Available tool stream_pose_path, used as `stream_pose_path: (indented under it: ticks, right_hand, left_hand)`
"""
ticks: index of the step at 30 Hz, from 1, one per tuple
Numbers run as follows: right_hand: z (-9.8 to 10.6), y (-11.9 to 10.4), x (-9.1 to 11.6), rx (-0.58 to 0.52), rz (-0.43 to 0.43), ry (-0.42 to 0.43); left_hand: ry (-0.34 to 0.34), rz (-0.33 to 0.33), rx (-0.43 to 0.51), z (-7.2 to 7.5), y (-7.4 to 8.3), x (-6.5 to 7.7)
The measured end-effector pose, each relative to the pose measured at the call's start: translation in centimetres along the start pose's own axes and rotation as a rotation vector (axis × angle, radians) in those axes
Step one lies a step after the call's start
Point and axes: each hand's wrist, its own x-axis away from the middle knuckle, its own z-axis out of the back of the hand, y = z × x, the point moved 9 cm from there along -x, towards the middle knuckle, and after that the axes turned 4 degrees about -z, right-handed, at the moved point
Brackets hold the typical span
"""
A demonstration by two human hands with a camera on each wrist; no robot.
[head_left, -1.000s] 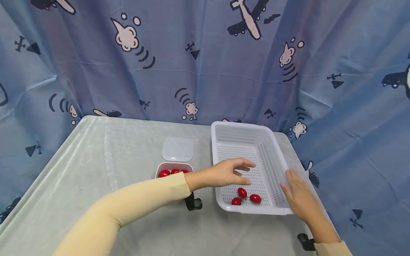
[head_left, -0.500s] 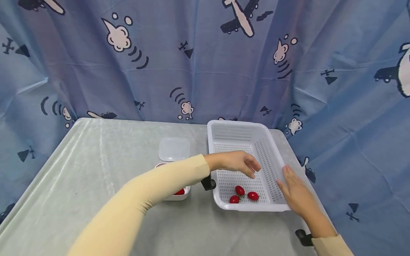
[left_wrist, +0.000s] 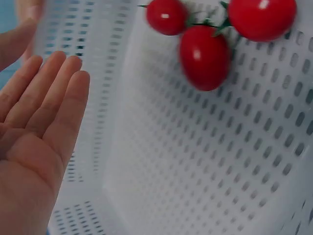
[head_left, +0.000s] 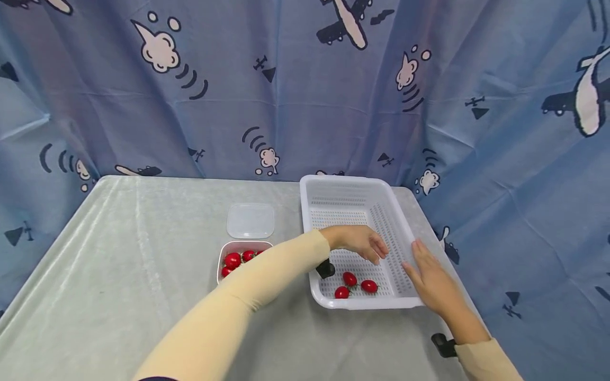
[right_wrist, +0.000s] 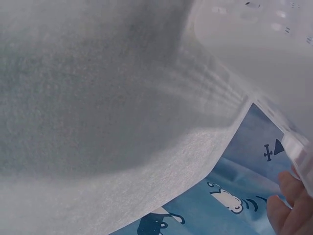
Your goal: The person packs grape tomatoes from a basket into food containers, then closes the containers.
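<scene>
My left hand [head_left: 359, 242] hovers above the white perforated basket [head_left: 329, 304], its fingers nearly straight and slightly parted. Nothing lies in its palm, as the left wrist view shows. Three red cherry tomatoes with green stems, one of them this tomato [left_wrist: 204, 58], rest on the basket floor, apart from the fingers. On the basket's right rim my right hand [head_left: 436, 283] rests with extended fingers, the thumb toward the inside. Only some fingertips [right_wrist: 279, 213] show beside the rim in the right wrist view. A small white container [head_left: 221, 264] holds several more cherry tomatoes, partly hidden by my left sleeve.
A clear plastic lid [head_left: 250, 221] lies behind the small container. A pale cloth [head_left: 109, 286] covers the table, and a blue patterned curtain [head_left: 229, 79] hangs behind and to the right. Black wrist mounts [head_left: 443, 345] protrude from both wrists.
My left hand has swung farther over the basket and turned its fingers downward. The tomatoes stay put in the basket, and my right hand keeps its place on the rim. The head view has shifted slightly.
</scene>
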Motion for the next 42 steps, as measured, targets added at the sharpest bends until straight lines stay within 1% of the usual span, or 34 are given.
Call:
stream_pose_path:
  ticks: [6,10,15,17,20,23,26,28,31,36,42]
  right_hand:
    - [0.1,-0.6,-0.3,-0.004,0.01,0.016]
    - [-0.2,-0.9,-0.4,-0.004,0.005,0.009]
    - [-0.3,-1.0,-0.5,-0.01,0.005,0.005]
    - [-0.3,-0.9,-0.4,-0.015,0.01,0.006]
    - [-0.2,-0.6,-0.4,-0.024,0.015,0.005]
    - [-0.2,-0.4,-0.3,-0.034,0.008,0.0]
    - [-0.1,-0.2,-0.2,-0.041,-0.005,-0.003]
    - [0.0,-0.1,-0.2,-0.046,-0.011,-0.004]
    - [0.2,0.0,-0.2,-0.054,-0.015,-0.001]
    - [0.1,0.1,-0.1,-0.065,-0.022,0.001]
    - [-0.1,0.2,0.0,-0.062,-0.035,-0.01]
  left_hand:
    - [0.022,0.009,0.041,-0.9,-1.6,-0.8]
    - [-0.013,0.049,0.048,-1.7,-2.7,-0.9]
    - [-0.074,0.081,-0.005,-2.5,-3.5,-0.8]
    - [-0.086,0.085,-0.049,-2.6,-3.6,-0.8]
    - [-0.089,0.114,-0.092,-2.6,-4.0,-0.8]
    - [-0.08,0.151,-0.097,-2.6,-4.4,-0.8]
    - [-0.081,0.157,-0.094,-2.9,-4.5,-1.1]
    - [-0.094,0.159,-0.09,-3.2,-4.5,-1.1]
    - [-0.134,0.17,-0.066,-3.9,-4.3,-1.1]
    - [-0.208,0.214,0.039,-5.1,-4.5,-0.8]
    - [-0.229,0.22,0.094,-5.7,-4.7,-1.1]
